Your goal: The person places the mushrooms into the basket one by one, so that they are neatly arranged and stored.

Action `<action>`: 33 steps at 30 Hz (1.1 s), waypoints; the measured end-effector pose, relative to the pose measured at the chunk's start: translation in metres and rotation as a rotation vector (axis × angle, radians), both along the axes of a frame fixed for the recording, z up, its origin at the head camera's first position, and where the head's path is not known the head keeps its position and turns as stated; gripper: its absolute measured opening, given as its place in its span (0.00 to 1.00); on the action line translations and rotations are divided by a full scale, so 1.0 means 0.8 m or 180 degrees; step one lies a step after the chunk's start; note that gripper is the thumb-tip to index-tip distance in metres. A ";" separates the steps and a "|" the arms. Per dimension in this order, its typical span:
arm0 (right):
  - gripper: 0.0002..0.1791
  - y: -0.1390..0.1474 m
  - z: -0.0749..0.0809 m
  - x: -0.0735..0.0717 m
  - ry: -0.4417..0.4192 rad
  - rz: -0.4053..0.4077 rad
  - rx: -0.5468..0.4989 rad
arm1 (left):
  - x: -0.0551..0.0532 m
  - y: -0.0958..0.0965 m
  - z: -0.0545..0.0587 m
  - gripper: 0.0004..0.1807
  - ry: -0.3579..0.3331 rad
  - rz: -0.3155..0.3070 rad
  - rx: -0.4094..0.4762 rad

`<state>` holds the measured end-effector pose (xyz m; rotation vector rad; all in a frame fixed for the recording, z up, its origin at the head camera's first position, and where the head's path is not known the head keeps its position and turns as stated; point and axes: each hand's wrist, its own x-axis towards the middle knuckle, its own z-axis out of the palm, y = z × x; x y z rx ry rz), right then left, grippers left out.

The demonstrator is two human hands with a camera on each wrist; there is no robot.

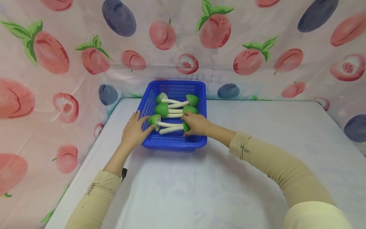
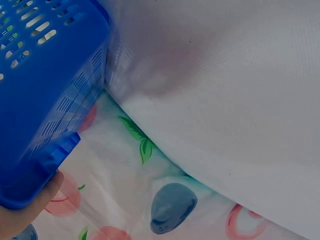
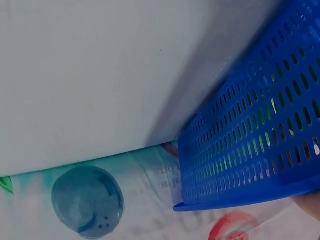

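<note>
Several toy mushrooms with green caps and white stems lie in rows in a blue basket (image 1: 174,144). My left hand (image 1: 133,132) reaches over the basket's left rim, thumb and forefinger at either side of the cap of the front left mushroom (image 1: 154,121). Its other fingers lie along the rim; the left wrist view shows a finger (image 2: 49,192) against it. From the right, my right hand (image 1: 197,124) pinches the cap of the front right mushroom (image 1: 171,129), whose stem points left. Behind them, other mushrooms (image 1: 161,110) lie with stems side by side.
The basket stands on a white-covered table (image 1: 243,190), close to the back edge. A fruit-printed cloth (image 1: 183,38) hangs behind and along the left side. In the right wrist view, the basket's slotted wall (image 3: 240,145) rises from the table.
</note>
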<state>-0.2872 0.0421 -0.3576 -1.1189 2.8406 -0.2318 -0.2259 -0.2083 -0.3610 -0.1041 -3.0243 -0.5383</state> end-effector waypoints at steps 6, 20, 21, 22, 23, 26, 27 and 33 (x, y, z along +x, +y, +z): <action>0.26 -0.003 -0.003 0.002 0.0093 0.0019 -0.0112 | 0.006 -0.001 0.004 0.32 -0.0002 0.0043 0.0041; 0.20 -0.012 -0.003 0.001 0.0084 -0.0080 -0.0330 | 0.009 -0.010 0.007 0.32 -0.0010 0.0048 -0.0034; 0.20 -0.010 -0.004 0.001 0.0094 -0.0088 -0.0341 | 0.009 -0.009 0.006 0.32 -0.0016 0.0040 -0.0032; 0.20 -0.009 -0.005 0.001 0.0102 -0.0092 -0.0344 | 0.009 -0.008 0.005 0.32 -0.0017 0.0030 -0.0030; 0.20 -0.007 -0.006 0.001 0.0104 -0.0092 -0.0348 | 0.009 -0.007 0.004 0.32 -0.0020 0.0027 -0.0026; 0.20 -0.003 -0.006 0.000 0.0083 -0.0115 -0.0374 | 0.006 -0.004 0.002 0.32 0.0004 0.0011 -0.0001; 0.20 -0.002 -0.005 -0.001 0.0084 -0.0135 -0.0383 | 0.005 -0.003 0.001 0.32 0.0020 0.0008 0.0007; 0.20 0.005 -0.005 0.000 0.0014 -0.0260 -0.0478 | 0.001 0.003 0.001 0.32 0.0019 -0.0033 -0.0012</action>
